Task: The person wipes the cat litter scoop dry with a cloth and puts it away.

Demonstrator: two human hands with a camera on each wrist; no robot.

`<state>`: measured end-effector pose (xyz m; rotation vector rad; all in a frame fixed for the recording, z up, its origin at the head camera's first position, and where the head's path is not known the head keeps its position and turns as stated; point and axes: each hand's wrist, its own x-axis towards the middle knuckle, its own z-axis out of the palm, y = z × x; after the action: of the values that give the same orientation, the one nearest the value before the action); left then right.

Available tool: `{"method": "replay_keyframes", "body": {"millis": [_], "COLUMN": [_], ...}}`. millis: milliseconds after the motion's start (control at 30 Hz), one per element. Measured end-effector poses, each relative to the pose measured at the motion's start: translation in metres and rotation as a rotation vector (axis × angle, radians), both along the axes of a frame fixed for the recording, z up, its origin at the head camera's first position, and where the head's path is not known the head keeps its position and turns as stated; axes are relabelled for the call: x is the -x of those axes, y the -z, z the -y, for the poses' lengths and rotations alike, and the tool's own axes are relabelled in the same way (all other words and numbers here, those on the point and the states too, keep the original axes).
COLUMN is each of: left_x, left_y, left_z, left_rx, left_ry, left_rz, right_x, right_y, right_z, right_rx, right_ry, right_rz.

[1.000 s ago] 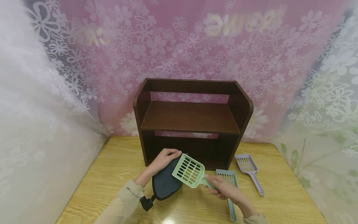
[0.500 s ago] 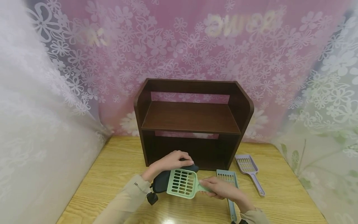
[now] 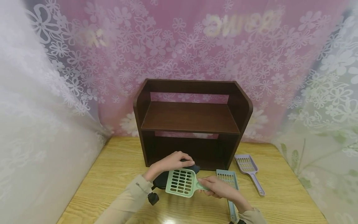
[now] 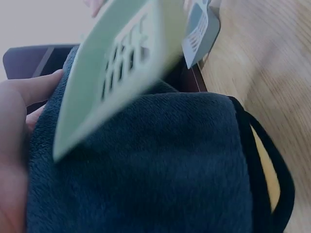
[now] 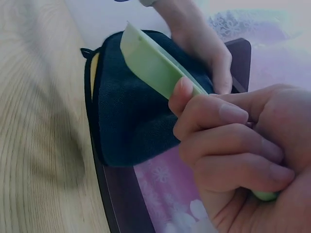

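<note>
My right hand (image 3: pixel 216 187) grips the handle of a pale green slotted litter scoop (image 3: pixel 193 184), its fingers curled round it in the right wrist view. Behind the scoop, my left hand (image 3: pixel 174 161) holds a dark blue plush cloth (image 4: pixel 160 160). The left wrist view shows the thumb on the cloth's edge and the scoop's blade right over the fabric. Black trim and a loop run along one side of the cloth, with a yellow strip showing. Whether scoop and cloth touch is hard to tell. Part of the cloth is hidden behind the scoop in the head view.
A dark brown two-tier shelf (image 3: pixel 193 116) stands at the back of the wooden table (image 3: pixel 117 168). Beside my right hand lies a blue-grey litter scoop (image 3: pixel 232 210), partly under the forearm. Further right is a purple one (image 3: pixel 253 172). Patterned curtains surround the table.
My left hand has moved right with the cloth, which now bends behind the scoop instead of hanging flat. The green scoop has come lower and slightly left, turning more level.
</note>
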<state>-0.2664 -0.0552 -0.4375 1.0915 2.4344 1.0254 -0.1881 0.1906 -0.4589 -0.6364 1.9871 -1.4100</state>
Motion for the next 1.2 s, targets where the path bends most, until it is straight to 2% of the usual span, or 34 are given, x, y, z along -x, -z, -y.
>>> {"method": "replay_keyframes", "body": {"millis": [200,367,433,533,633,833,967,1100,1200], "left_x": [0.005,0.000,-0.002,-0.005,-0.007,-0.015,-0.019,-0.026,-0.030], "left_y": [0.011,0.017,0.018,0.020,0.023,0.027,0.032,0.034,0.033], "left_z": [0.018,0.029,0.031,0.033,0.033,0.030,0.025,0.017,0.008], "left_rx": [-0.113,-0.255,-0.312,-0.351,-0.339,-0.379,-0.471,-0.612,-0.724], "left_ry": [-0.144,-0.273,-0.285,-0.290,-0.300,-0.313,-0.368,-0.478,-0.566], "left_rz": [0.103,0.214,0.263,0.303,0.268,0.160,0.205,0.263,0.263], "right_x": [0.002,0.002,0.002,0.002,0.001,-0.002,-0.007,-0.011,-0.014], "right_y": [0.001,0.004,0.005,0.007,0.008,0.010,0.013,0.016,0.018], "right_z": [-0.011,-0.018,-0.020,-0.022,-0.023,-0.020,-0.011,0.001,0.013], "right_rx": [0.037,0.048,0.049,0.055,0.075,0.152,0.186,0.214,0.239], "right_ry": [0.033,0.106,0.130,0.155,0.182,0.277,0.336,0.424,0.514], "right_rz": [0.028,0.035,0.034,0.034,0.045,0.100,0.104,0.094,0.094]}}
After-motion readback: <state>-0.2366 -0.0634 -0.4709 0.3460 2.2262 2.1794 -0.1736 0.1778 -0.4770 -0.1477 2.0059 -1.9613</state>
